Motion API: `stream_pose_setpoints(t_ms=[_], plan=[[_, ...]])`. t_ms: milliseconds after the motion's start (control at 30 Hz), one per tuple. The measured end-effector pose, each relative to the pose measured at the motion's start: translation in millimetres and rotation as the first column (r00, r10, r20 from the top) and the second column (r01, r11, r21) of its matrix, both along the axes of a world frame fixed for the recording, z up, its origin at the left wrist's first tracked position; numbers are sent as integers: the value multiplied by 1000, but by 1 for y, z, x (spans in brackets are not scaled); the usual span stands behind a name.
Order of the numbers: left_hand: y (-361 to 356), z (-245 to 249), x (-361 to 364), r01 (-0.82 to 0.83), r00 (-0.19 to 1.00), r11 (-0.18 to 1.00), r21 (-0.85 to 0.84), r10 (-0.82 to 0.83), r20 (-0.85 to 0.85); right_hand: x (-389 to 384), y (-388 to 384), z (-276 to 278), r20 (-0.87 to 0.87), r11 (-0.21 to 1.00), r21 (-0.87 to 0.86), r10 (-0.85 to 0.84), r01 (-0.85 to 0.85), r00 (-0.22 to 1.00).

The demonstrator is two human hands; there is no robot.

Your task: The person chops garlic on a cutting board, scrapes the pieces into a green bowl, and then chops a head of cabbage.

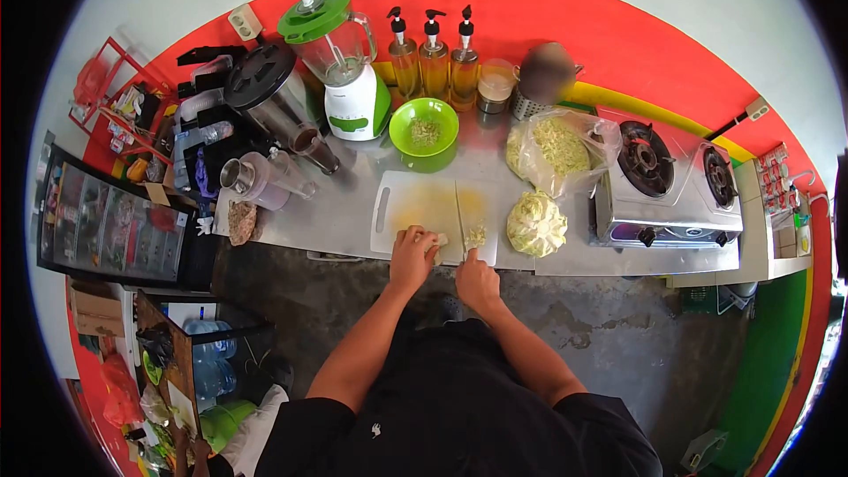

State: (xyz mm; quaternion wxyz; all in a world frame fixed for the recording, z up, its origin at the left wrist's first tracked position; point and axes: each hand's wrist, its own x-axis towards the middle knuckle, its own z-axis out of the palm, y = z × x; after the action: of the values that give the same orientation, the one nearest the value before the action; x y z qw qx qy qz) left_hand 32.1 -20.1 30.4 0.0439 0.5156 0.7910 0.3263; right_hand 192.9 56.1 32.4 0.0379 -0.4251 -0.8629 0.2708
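Note:
A white cutting board (389,234) with yellowish stains lies at the counter's front edge. My left hand (412,258) is closed on a pale vegetable piece (441,241), pressed to the board; its exact kind is hard to make out. In my right hand (478,284) is a knife (459,216), its long blade pointing away from me across the board. Chopped pale bits (477,236) lie just right of the blade. Right of the board sits a cut cabbage head (536,224). Behind the board stands a green bowl (424,159) with finely chopped bits inside.
A clear bag of shredded cabbage (561,150) lies left of the two-burner stove (667,194). Along the back stand a blender (344,71) and pump bottles (433,66). A pitcher (256,178) is at left. Another person's hands (190,449) show at lower left.

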Motion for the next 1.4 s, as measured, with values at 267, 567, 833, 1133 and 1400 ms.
stream_pose_setpoints(t_ms=[267, 567, 833, 1133, 1400], plan=[[8, 19, 19, -156, 975, 922, -354, 202, 96, -3, -6, 21, -51, 998, -70, 1, -5, 999], [1, -3, 12, 145, 989, 988, 57, -144, -33, 10, -9, 11, 66, 997, 0, 80, -80, 995], [2, -10, 18, 124, 992, 992, -25, -124, 5, 16, -8, 18, 63, 996, 33, 81, -83, 995], [6, -23, 23, 35, 998, 996, 77, -39, 46, 13, -10, -6, 93, 984, 136, 102, -114, 990], [14, -7, 27, 20, 1000, 1000, 25, -19, -25, 7, -4, -4, 190, 984, 113, 117, -140, 975]])
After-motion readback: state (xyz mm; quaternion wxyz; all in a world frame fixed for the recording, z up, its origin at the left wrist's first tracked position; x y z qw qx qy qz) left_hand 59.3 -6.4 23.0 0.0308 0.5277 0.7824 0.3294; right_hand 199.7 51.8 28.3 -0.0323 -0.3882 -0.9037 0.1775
